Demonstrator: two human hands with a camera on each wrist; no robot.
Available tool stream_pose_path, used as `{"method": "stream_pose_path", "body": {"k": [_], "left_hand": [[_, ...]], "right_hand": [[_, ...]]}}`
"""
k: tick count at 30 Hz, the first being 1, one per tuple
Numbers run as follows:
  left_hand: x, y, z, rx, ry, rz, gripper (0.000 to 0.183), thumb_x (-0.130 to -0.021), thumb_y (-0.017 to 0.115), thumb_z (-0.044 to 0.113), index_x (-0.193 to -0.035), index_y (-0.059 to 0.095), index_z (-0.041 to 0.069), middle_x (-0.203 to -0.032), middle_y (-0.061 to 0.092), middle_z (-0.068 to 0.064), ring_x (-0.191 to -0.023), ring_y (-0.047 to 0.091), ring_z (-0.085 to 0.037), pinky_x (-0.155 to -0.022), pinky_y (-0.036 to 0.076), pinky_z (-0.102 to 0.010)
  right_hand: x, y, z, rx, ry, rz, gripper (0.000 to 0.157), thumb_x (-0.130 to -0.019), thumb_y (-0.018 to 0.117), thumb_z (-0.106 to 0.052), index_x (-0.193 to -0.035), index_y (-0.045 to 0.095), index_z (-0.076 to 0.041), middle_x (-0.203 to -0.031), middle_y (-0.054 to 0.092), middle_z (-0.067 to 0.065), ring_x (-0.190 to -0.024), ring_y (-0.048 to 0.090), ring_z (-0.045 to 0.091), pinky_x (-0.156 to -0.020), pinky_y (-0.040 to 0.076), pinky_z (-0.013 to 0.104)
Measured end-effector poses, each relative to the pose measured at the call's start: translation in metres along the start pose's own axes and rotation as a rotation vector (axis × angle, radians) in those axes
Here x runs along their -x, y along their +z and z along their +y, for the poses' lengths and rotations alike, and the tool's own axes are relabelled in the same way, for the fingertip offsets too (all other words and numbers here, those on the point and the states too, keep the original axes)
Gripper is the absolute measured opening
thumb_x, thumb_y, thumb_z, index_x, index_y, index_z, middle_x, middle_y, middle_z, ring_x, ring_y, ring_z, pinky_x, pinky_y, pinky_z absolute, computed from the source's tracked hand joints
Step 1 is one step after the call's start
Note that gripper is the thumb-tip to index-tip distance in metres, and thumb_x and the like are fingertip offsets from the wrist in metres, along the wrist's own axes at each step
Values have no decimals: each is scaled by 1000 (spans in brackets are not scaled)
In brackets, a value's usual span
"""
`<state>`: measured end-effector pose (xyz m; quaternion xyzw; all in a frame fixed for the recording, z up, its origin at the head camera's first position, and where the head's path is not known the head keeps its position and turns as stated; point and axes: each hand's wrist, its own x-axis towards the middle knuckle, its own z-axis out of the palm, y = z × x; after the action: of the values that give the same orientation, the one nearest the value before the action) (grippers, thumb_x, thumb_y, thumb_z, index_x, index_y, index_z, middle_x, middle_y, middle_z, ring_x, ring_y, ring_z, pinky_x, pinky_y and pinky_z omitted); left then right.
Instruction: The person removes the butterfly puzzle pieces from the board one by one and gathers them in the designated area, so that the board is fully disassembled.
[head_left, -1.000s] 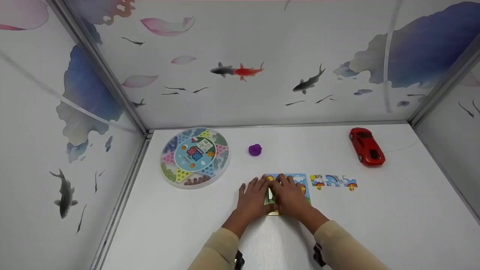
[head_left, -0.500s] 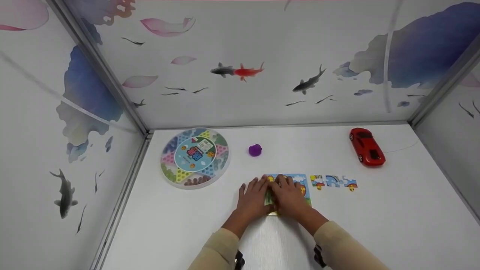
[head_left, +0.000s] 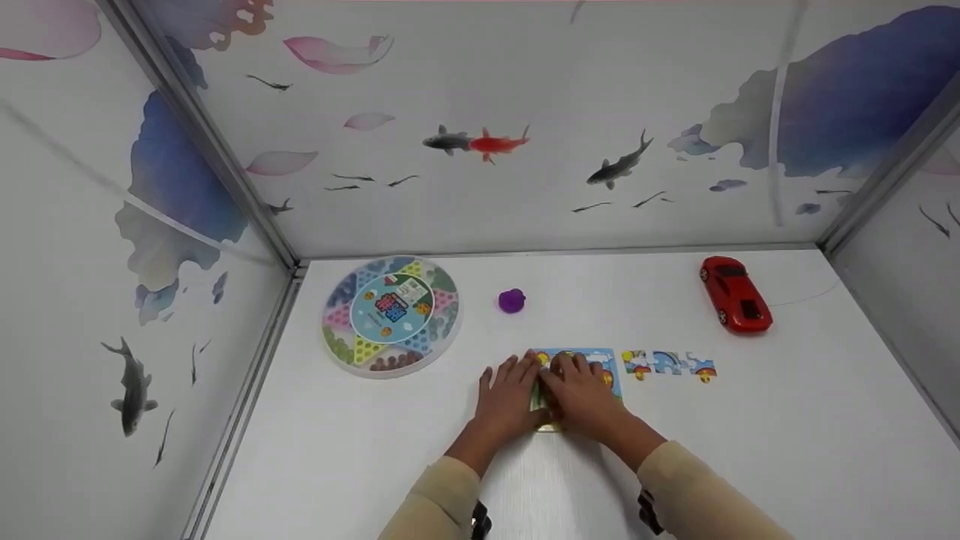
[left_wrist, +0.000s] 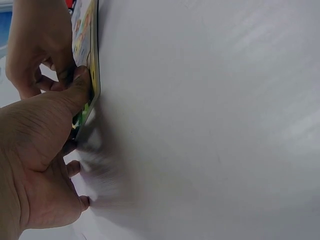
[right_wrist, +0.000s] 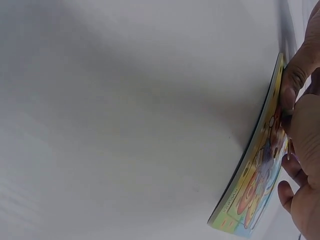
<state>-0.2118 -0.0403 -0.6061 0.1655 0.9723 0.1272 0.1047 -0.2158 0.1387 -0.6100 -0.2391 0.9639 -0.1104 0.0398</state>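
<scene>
A colourful jigsaw puzzle board [head_left: 613,365] lies flat on the white table, mostly covered by both hands. My left hand [head_left: 504,403] rests along its left side with fingers extended. In the left wrist view its thumb presses the board [left_wrist: 82,37] close to the near edge. Over the middle, my right hand [head_left: 583,399] bends its fingers and seems to pinch a puzzle piece, largely hidden beneath them. Cartoon figures show on the board [right_wrist: 252,187] in the right wrist view. Several joined loose puzzle pieces [head_left: 666,363] lie in a row just right of the board.
At the back left is a round Chinese checkers set [head_left: 390,315] under a clear cover. A small purple toy [head_left: 511,301] sits behind the board. The red toy car [head_left: 735,295] stands at the back right. Printed wall panels [head_left: 480,217] enclose the table.
A white gap seen on the board between the hands one second ago is now covered with green. Both hands have barely moved, and the right forearm has shifted slightly right.
</scene>
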Motion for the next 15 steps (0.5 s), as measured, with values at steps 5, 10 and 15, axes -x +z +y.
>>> {"method": "stream_pose_path", "body": {"k": [5,10,15], "left_hand": [[-2,1,1,25,-6,-1,92,-100,74,62,-173,38,19,-183,32,1,-168,32,-27,-135,30,-63],[-2,3,0,77,0,15,92,-100,72,66,-171,41,16,-183,34,0,-168,32,-29,-134,30,-64],[-3,4,-3,101,1,3,92,-101,74,61,-173,39,15,-184,32,-1,-170,29,-29,-135,27,-65]], "right_hand": [[5,-1,13,17,-58,45,58,-97,87,-32,-147,66,-12,-144,59,18,-136,54,45,-111,48,73],[14,-5,28,-12,-93,140,49,-97,87,-24,-141,68,-14,-136,61,13,-126,56,37,-105,51,66],[26,-10,46,-33,-78,183,51,-92,91,-13,-138,69,-16,-133,62,11,-124,57,36,-105,51,66]]}}
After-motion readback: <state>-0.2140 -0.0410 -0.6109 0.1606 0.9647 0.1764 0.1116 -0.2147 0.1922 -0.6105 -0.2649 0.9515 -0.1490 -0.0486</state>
